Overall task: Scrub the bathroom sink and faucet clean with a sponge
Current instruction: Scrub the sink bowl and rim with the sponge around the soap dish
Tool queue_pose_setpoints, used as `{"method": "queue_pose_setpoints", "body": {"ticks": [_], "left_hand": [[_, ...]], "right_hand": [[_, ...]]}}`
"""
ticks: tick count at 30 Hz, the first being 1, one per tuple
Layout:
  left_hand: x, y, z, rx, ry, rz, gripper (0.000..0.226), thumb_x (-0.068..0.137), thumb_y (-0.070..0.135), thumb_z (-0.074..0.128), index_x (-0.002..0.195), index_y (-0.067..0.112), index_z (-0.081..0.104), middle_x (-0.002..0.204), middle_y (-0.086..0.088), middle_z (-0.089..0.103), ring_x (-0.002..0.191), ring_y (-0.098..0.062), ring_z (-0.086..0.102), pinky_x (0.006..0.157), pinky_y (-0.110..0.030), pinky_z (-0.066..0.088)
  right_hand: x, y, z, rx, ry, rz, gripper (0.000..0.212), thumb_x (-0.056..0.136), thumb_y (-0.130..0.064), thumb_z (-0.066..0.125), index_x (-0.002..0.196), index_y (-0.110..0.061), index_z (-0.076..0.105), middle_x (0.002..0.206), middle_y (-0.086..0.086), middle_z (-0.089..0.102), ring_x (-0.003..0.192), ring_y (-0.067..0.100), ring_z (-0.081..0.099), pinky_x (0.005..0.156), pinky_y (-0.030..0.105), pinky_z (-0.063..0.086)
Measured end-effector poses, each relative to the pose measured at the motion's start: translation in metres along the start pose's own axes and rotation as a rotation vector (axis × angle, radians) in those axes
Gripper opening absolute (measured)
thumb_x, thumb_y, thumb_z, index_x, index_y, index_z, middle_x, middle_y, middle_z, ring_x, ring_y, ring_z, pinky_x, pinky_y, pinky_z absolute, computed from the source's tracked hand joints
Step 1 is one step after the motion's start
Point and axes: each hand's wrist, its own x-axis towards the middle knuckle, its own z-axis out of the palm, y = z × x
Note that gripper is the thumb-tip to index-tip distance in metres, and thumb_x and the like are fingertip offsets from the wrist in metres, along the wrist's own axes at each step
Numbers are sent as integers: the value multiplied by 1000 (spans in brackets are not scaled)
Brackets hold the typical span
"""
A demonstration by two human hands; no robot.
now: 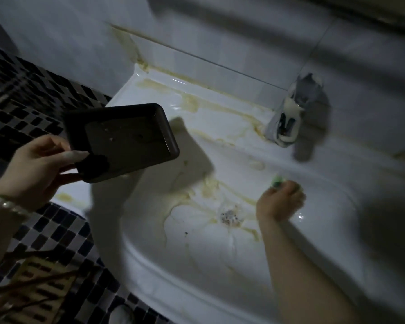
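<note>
A white bathroom sink (220, 265) fills the middle of the view, streaked with yellowish grime around its drain (229, 216) and along its back ledge. The chrome faucet (288, 113) stands at the back right, smeared with cream-coloured residue. My right hand (279, 202) is inside the basin just right of the drain, gripping a green sponge (277, 181) that peeks out above the fingers. My left hand (40, 167) holds a dark rectangular tray (124, 141) by its near corner, tilted above the sink's left rim.
Black-and-white mosaic tile (45, 235) covers the counter left of the sink. A slatted wooden item (40, 284) with thin twigs lies at the bottom left. Pale wall tiles (220, 31) rise behind the sink. A pearl bracelet (7, 202) circles my left wrist.
</note>
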Motion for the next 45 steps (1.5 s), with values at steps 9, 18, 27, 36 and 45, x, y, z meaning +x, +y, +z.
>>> {"method": "queue_pose_setpoints", "body": {"ticks": [9, 18, 27, 36, 45], "left_hand": [[6, 0, 48, -45, -72, -29, 33, 81, -8, 58, 61, 18, 53, 60, 4, 65, 61, -12, 68, 53, -30, 57], [10, 0, 45, 52, -105, -34, 40, 79, -13, 56, 57, 20, 55, 56, 5, 63, 55, -9, 65, 48, -26, 54], [11, 5, 67, 91, -236, -59, 38, 76, -17, 59, 72, 20, 53, 72, 3, 63, 62, -11, 66, 53, -28, 56], [12, -1, 77, -34, -214, -114, 46, 76, -17, 59, 97, 23, 54, 87, -3, 59, 77, -20, 65, 60, -33, 58], [16, -11, 63, -102, -189, -129, 44, 78, -15, 59, 101, 22, 55, 95, -9, 59, 79, -24, 67, 63, -35, 58]], "right_hand": [[20, -13, -22, 181, 90, 54, 39, 82, -15, 47, 117, 1, 52, 125, 29, 45, 116, 43, 43, 97, 48, 34], [-36, -73, 34, -510, -462, -1105, 48, 91, -13, 44, 138, -21, 39, 130, 17, 38, 114, 37, 38, 93, 44, 37], [19, 59, -75, -1092, -603, -604, 38, 83, -23, 49, 121, -28, 43, 124, 7, 41, 113, 29, 43, 88, 41, 44], [-125, -23, -27, -72, -1327, -422, 9, 92, -21, 51, 84, -23, 47, 78, 0, 46, 72, 16, 47, 61, 26, 33], [-109, -28, -10, -608, -984, -551, 23, 89, -21, 46, 111, -16, 45, 125, 18, 47, 114, 34, 48, 85, 36, 40]]}}
